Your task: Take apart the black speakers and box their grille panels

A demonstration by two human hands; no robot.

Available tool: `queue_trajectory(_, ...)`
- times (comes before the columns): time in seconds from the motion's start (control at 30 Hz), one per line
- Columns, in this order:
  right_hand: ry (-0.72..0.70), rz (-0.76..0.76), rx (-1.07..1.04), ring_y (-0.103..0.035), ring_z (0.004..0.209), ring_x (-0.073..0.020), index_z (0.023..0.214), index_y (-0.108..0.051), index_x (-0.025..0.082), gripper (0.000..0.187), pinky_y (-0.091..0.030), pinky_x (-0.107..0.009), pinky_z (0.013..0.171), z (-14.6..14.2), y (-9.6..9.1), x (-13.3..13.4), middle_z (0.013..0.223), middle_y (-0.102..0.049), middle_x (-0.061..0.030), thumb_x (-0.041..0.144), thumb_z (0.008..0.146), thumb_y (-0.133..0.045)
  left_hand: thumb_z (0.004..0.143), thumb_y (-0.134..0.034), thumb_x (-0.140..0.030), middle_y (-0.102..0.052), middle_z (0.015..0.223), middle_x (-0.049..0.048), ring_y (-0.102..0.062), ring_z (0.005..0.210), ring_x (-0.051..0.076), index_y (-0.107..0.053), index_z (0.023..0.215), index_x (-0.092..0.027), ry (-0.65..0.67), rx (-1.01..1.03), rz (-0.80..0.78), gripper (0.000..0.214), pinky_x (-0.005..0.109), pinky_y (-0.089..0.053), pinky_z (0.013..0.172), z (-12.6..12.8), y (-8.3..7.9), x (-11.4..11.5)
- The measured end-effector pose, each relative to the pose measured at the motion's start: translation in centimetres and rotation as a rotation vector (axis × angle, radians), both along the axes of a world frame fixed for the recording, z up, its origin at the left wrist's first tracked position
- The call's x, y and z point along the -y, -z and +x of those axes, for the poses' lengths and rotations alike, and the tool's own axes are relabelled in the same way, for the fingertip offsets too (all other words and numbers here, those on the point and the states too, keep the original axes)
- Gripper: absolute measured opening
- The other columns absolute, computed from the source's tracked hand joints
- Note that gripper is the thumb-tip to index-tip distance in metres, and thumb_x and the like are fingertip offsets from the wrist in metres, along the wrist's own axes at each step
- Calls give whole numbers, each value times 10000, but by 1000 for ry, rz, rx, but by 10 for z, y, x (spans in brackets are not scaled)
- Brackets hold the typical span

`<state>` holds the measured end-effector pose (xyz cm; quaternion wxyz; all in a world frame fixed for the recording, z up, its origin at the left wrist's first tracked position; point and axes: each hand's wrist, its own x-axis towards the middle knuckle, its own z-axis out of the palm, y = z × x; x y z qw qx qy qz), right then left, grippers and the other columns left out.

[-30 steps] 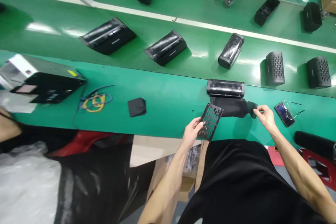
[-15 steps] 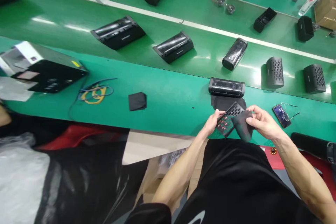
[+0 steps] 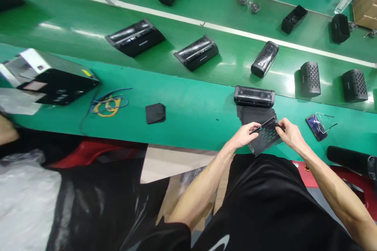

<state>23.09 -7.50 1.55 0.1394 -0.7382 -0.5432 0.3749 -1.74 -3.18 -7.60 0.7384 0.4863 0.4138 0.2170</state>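
The left hand [image 3: 243, 134] and the right hand [image 3: 290, 133] are half-closed, their fingers pinching a thin black perforated grille panel [image 3: 265, 142] just over the green table [image 3: 188, 125]. It looks light and fairly stiff, probably best held by its solid rim. Just beyond lie a soft black cloth [image 3: 255, 114] and a black cylindrical speaker [image 3: 254, 96].

A flat black speaker grille [image 3: 265, 141], perforated with rows of elongated holes, lay tilted over the green tabletop [image 3: 188, 125], its upper edge pinched between the left hand [image 3: 244, 134] and right hand [image 3: 291, 133], and overlapping a dark cloth [image 3: 256, 115].
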Motion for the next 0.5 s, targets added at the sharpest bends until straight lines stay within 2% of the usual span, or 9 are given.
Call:
queue_trajectory(0.07,37,29,31,-650,948,-296,939,-570,282,263,-483,-410,878,10,4,0,988,-715,-75,496,831,-678,740,-819,-343,-800,1257,139,-716,1238,360,-809,1174,-205,38,10,25,455,527,-498,1141,2,-6,-4)
queue_trajectory(0.13,111,-6,-90,-664,1033,-301,1018,-610,268,399,-507,-416,917,19,10,0,1086,-731,-90,531,762,-767,754,-785,-322,-804,1257,137,-723,1223,354,-816,1168,-201,99,33,28,432,520,-511,1129,3,-13,-9)
queue_trajectory(0.2,177,-123,-346,-685,968,-274,1034,-637,250,482,-530,-384,862,26,17,0,1042,-751,-75,569,719,-813,749,-792,-313,-807,1243,135,-728,1201,340,-817,1170,-187,156,45,5,440,497,-523,1111,3,-19,-14)
queue_trajectory(0.27,235,-216,-566,-675,831,-234,962,-642,234,505,-522,-338,759,29,24,2,915,-748,-42,609,694,-848,742,-827,-325,-803,1242,138,-727,1177,321,-809,1188,-168,161,48,-38,473,453,-542,1066,0,-23,-17)
queue_trajectory(0.37,349,-205,-651,-588,661,-170,837,-565,236,579,-443,-281,625,29,32,9,734,-670,18,663,651,-909,739,-885,-393,-792,1194,129,-725,1048,260,-789,1210,-149,1,46,-103,539,355,-561,917,-7,-20,-14)
queue_trajectory(0.5,420,-169,-667,-491,580,-130,781,-497,243,664,-360,-259,554,24,35,16,641,-587,48,715,616,-934,707,-932,-457,-723,838,30,-632,749,160,-780,1157,-127,-257,11,-151,579,283,-501,735,-12,-9,-1)
